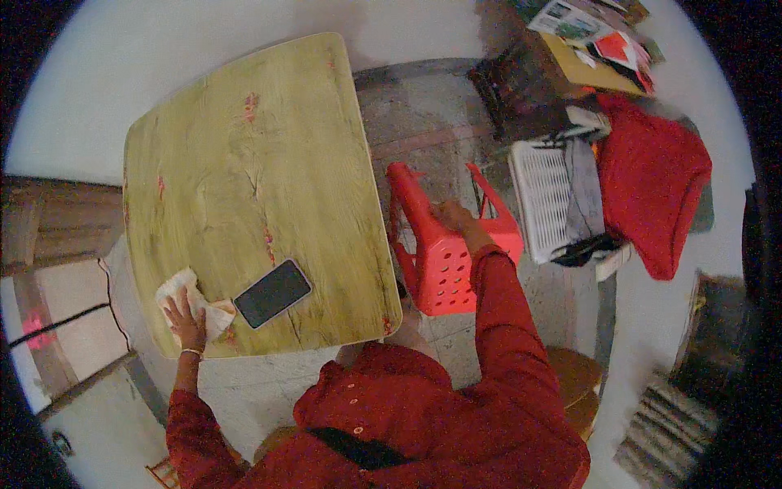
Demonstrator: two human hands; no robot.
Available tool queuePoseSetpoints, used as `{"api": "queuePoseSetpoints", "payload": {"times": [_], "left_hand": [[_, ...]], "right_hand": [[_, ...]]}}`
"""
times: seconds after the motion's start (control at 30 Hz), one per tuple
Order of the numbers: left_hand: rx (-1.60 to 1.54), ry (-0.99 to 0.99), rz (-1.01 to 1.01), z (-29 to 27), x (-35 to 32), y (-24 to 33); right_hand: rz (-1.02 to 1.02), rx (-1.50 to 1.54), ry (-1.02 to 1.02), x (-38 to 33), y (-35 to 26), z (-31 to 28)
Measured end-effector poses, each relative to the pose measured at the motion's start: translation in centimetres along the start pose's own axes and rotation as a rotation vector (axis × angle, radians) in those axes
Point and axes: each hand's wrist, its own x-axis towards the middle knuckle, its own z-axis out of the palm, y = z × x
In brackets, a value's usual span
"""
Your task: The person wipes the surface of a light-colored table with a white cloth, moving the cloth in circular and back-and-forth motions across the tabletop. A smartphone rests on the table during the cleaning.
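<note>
My left hand (186,320) lies with its fingers spread on a crumpled white cloth (178,285), pressing it onto the near left corner of a wood-patterned table (204,179). Just right of the cloth, a dark-screened smartphone (273,294) rests face up and slanted on the tabletop. On the other side, my right hand (456,218) is closed on the edge of a red plastic stool (449,273). The stool's panel with round holes faces me, and its legs point away. My fingertips on it are partly hidden.
A white slatted rack (542,200) with grey cloth stands right of the stool. Beyond it hangs a red cloth (652,183). Papers (582,24) cover a stand at the far right. A grey corrugated piece (672,432) lies at the lower right.
</note>
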Motion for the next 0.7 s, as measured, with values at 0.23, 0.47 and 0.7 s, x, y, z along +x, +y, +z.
{"api": "queuePoseSetpoints", "payload": {"times": [0.23, 0.47, 0.7], "left_hand": [[-0.074, 0.165, 0.034, 0.2, -0.4, 2.2], [-0.046, 0.166, -0.112, -0.1, -0.7, 3.7], [-0.053, 0.282, -0.030, 0.3, -0.2, 4.4]], "right_hand": [[0.066, -0.224, -0.093, 7.5, 2.3, -3.8], [0.039, -0.349, -0.150, 16.5, 4.9, -6.3], [-0.031, -0.400, -0.138, 22.0, 6.0, -8.6]]}}
